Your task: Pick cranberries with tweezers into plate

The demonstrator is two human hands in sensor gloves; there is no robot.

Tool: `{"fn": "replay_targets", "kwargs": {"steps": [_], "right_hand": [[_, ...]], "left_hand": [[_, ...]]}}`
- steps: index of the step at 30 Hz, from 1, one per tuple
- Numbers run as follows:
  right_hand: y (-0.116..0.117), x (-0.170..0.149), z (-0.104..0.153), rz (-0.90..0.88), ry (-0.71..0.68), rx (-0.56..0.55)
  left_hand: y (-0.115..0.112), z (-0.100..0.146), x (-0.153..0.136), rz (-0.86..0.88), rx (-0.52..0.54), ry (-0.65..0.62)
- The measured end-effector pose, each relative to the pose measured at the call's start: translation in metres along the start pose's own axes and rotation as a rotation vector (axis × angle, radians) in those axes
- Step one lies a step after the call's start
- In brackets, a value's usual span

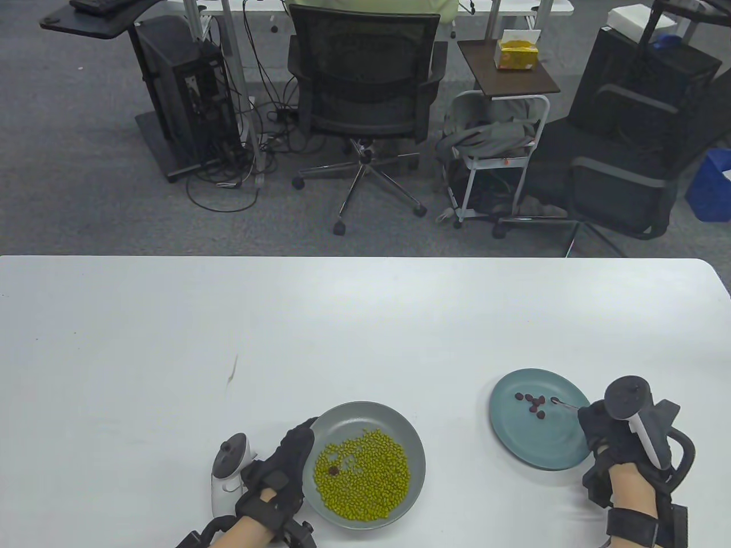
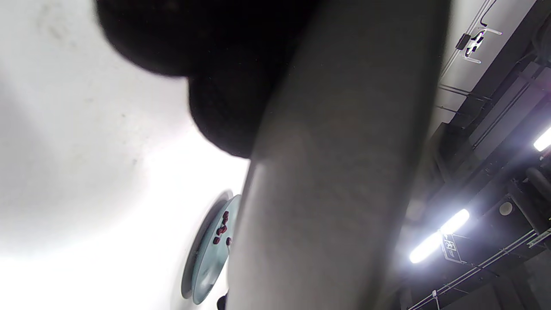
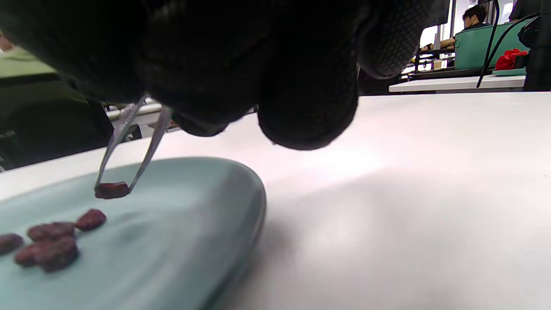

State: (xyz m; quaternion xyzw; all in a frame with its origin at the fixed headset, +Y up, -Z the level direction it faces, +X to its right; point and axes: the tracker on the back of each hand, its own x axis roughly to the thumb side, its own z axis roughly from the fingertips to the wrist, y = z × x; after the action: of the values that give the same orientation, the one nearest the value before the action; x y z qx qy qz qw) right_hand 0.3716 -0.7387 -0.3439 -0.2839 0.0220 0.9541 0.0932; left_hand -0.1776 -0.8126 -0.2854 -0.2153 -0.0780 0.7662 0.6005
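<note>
My right hand (image 1: 599, 425) grips metal tweezers (image 3: 129, 137) over the right part of the blue plate (image 1: 531, 442). The tweezer tips pinch one dark red cranberry (image 3: 112, 190) just above the plate (image 3: 181, 224). Several cranberries (image 1: 531, 402) lie on that plate; they also show in the right wrist view (image 3: 47, 245). My left hand (image 1: 285, 462) holds the left rim of the grey plate (image 1: 414, 456), which is filled with green beans (image 1: 362, 474) and has one cranberry (image 1: 333, 470) among them. In the left wrist view the grey plate's underside (image 2: 335, 172) fills the frame.
The white table (image 1: 228, 342) stretches far and left of both plates. Its far edge borders a floor with office chairs (image 1: 365, 85) and a small side table (image 1: 505, 65). The blue plate shows small in the left wrist view (image 2: 211, 262).
</note>
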Motion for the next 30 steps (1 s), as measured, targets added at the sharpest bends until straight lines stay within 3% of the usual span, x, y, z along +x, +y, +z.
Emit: {"fn": "replay_targets", "kwargs": {"steps": [4, 9, 18, 22, 30], "right_hand": [[0.003, 0.000, -0.001, 0.001, 0.008, 0.002], [-0.009, 0.004, 0.006, -0.039, -0.019, -0.087], [-0.034, 0.036, 0.041, -0.256, -0.241, -0.288], [-0.031, 0.075, 0.075, -0.158, -0.432, -0.414], [-0.011, 0.138, 0.147, -0.160, -0.785, -0.450]], "left_hand": [[0.000, 0.000, 0.000, -0.003, 0.004, -0.003], [0.000, 0.000, 0.000, -0.006, 0.005, -0.004], [-0.003, 0.000, -0.001, -0.007, -0.010, 0.011], [-0.005, 0.000, -0.001, 0.016, -0.015, 0.021], [-0.002, 0.000, -0.002, 0.020, 0.018, 0.057]]}}
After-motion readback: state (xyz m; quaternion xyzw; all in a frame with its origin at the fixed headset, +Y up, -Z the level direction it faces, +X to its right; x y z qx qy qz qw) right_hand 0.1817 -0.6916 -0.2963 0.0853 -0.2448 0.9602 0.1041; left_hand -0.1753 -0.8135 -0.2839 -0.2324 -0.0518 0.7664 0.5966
